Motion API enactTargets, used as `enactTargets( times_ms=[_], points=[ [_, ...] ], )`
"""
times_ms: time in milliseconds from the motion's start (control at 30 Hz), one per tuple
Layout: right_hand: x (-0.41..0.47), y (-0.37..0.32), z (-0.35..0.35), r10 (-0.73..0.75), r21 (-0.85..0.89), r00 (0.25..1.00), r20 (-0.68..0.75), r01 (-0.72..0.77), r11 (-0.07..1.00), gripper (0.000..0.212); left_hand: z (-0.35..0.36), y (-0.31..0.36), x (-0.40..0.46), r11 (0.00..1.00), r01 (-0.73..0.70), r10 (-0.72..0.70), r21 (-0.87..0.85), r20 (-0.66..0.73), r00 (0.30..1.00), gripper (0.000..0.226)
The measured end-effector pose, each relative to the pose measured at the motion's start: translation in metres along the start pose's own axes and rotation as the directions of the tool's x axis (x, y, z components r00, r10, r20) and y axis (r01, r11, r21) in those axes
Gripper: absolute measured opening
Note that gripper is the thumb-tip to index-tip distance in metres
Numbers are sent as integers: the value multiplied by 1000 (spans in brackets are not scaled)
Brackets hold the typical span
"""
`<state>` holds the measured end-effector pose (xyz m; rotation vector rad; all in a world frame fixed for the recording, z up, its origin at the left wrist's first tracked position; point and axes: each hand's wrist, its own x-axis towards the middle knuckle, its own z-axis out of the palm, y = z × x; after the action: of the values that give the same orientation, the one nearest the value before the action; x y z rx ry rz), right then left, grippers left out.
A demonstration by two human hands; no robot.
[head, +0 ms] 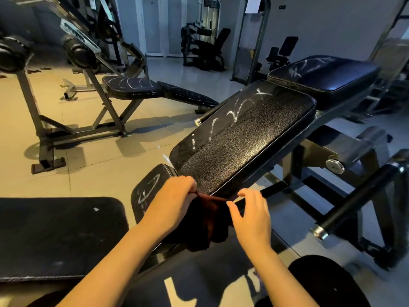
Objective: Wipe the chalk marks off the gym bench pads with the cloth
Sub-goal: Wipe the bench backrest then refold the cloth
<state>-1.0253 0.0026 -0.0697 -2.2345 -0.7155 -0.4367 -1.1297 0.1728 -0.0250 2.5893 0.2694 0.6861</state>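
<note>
A long black bench pad point(250, 138) slopes away in front of me, with white chalk marks point(234, 111) along its left side. A smaller seat pad point(148, 189) below it also carries chalk scribbles. My left hand point(177, 196) grips a dark reddish-brown cloth point(208, 220) at the pad's near end; the cloth hangs down between my hands. My right hand point(250, 213) hovers beside the cloth with fingers spread, its fingertips at the cloth's right edge. A further pad point(325, 74) beyond the long one shows chalk marks too.
A dark pad point(57, 235) lies at the lower left. Another bench point(132, 87) with chalk-marked pads stands on the tiled floor at the left. Black bars point(354, 202) and frame parts jut out at the right. Gym machines point(203, 43) fill the back.
</note>
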Motion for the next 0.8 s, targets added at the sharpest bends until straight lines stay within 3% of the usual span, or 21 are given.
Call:
enactTargets(
  times_ms=[67,133,267,333,433,567,633,700,800],
  points=[
    [-6,-2,1,19,43,980,199,-28,999,22,-2,10,-20,995,-36,30,89,66,997,13],
    [-17,-6,5,-2,127,910,414,-56,990,29,-2,19,-48,963,-144,135,228,55,989,11],
    [-56,-23,19,-69,206,675,735,-124,971,37,-19,31,-89,905,-201,214,375,7,977,9],
    [-78,-35,22,-132,267,594,793,-145,953,40,-34,39,-101,899,-161,187,406,-25,982,9],
    [-99,-50,16,-188,374,586,788,-212,903,34,-53,46,-114,872,-124,176,474,-66,982,17],
    [-111,-78,-5,-255,546,560,788,-447,708,23,-76,46,-124,852,-133,207,507,-91,974,25],
    [-114,-88,-6,-225,526,612,758,-370,766,24,-85,40,-127,834,-144,232,534,-102,967,29],
    [-118,-94,3,-144,427,675,724,-274,862,12,-91,32,-128,826,-164,248,539,-87,965,26],
    [-118,-94,22,-36,336,758,651,-245,909,5,-100,15,-128,850,-175,252,497,-92,963,16]
  ],
)
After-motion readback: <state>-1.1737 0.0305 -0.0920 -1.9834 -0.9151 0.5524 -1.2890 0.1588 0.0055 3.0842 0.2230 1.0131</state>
